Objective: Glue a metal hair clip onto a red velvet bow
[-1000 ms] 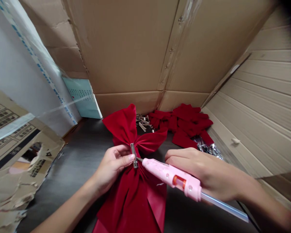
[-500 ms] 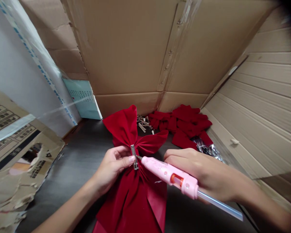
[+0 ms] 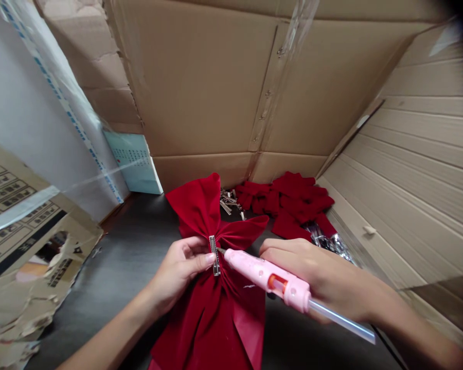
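A large red velvet bow [image 3: 204, 313] hangs with its tails toward me, its two loops spread at the top. My left hand [image 3: 181, 270] pinches the bow's middle from the left, thumb in front beside a silver metal clip [image 3: 215, 256] lying lengthwise over the knot. In my right hand [image 3: 312, 272] is a pink glue gun [image 3: 268, 275], a clear glue stick [image 3: 343, 321] sticking out of its back end. The nozzle tip is at the clip's right edge. Whether it touches the clip is too small to tell.
Behind the bow lie a pile of silver clips [image 3: 228, 200] and a heap of red velvet pieces [image 3: 299, 198], with shiny clear plastic [image 3: 334, 241] beside it. Cardboard walls [image 3: 200, 82] enclose the dark tabletop [image 3: 118, 257]. A light blue booklet [image 3: 133, 162] leans at the back left.
The whole view has shifted slightly, so the bow and hands appear a little lower. The glue gun's rear end has moved slightly left; its tip stays beside the clip.
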`<action>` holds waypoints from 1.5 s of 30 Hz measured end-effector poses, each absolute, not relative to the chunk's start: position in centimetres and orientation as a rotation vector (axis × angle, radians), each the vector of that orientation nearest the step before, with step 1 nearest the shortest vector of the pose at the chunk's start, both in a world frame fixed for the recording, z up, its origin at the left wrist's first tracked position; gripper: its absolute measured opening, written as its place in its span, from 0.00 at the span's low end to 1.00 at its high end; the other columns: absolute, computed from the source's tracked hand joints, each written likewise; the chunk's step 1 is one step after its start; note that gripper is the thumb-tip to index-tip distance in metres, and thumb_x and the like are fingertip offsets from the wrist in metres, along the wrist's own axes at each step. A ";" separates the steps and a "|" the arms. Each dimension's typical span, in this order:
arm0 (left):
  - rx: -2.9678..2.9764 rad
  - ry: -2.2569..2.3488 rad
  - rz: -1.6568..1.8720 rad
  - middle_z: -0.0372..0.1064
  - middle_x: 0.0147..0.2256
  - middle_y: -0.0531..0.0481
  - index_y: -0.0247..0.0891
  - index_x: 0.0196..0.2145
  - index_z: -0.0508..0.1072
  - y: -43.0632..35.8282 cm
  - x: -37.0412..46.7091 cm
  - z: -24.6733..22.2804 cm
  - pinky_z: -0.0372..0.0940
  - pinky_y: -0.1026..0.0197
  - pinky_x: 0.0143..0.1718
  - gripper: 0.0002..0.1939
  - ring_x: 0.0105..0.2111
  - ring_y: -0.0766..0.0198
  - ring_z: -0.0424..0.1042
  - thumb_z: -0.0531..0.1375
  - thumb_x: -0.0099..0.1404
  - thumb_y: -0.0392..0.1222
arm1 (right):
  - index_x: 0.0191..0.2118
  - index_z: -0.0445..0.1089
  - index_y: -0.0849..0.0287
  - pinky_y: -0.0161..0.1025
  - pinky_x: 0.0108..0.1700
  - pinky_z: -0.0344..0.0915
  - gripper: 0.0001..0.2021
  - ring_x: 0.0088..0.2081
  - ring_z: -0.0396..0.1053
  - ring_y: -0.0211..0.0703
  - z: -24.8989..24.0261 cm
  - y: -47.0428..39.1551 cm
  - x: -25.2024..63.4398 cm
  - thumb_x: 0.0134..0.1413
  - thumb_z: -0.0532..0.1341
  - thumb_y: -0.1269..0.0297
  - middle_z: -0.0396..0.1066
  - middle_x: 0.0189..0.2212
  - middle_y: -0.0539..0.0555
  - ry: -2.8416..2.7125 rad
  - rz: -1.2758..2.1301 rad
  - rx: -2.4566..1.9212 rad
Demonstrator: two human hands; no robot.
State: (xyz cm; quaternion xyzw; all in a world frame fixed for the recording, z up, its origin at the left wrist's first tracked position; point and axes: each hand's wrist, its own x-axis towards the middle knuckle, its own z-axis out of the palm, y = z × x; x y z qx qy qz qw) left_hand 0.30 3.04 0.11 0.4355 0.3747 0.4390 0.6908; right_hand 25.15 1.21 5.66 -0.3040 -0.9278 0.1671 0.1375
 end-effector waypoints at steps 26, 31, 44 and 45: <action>0.961 0.823 0.973 0.75 0.34 0.45 0.30 0.38 0.76 2.9 0.2 0.3 0.66 0.62 0.39 0.17 0.34 0.62 0.73 0.71 0.51 0.37 | 0.29 0.57 0.58 0.35 0.31 0.52 0.05 0.30 0.58 0.39 6.0 0.9 25.0 0.56 0.54 0.69 0.64 0.30 0.51 -2.695 0.476 -0.896; 0.955 0.829 0.980 0.74 0.33 0.47 0.31 0.37 0.77 3.1 0.2 0.2 0.66 0.65 0.37 0.15 0.33 0.65 0.72 0.71 0.50 0.37 | 0.28 0.55 0.59 0.35 0.31 0.51 0.07 0.29 0.58 0.38 6.1 0.9 25.1 0.56 0.54 0.69 0.63 0.29 0.50 -2.759 0.498 -0.926; 0.953 0.827 0.964 0.75 0.35 0.45 0.30 0.38 0.76 3.1 0.0 0.3 0.67 0.63 0.40 0.17 0.35 0.63 0.73 0.71 0.51 0.38 | 0.29 0.57 0.58 0.34 0.31 0.51 0.06 0.29 0.58 0.37 6.5 0.6 25.3 0.57 0.54 0.67 0.64 0.30 0.50 -2.716 0.528 -0.935; 0.952 0.821 0.960 0.75 0.35 0.45 0.30 0.39 0.76 3.1 0.0 0.3 0.67 0.63 0.40 0.17 0.35 0.63 0.73 0.71 0.51 0.38 | 0.29 0.58 0.58 0.35 0.31 0.51 0.06 0.29 0.58 0.37 6.5 0.7 25.3 0.57 0.54 0.68 0.64 0.30 0.50 -2.712 0.525 -0.933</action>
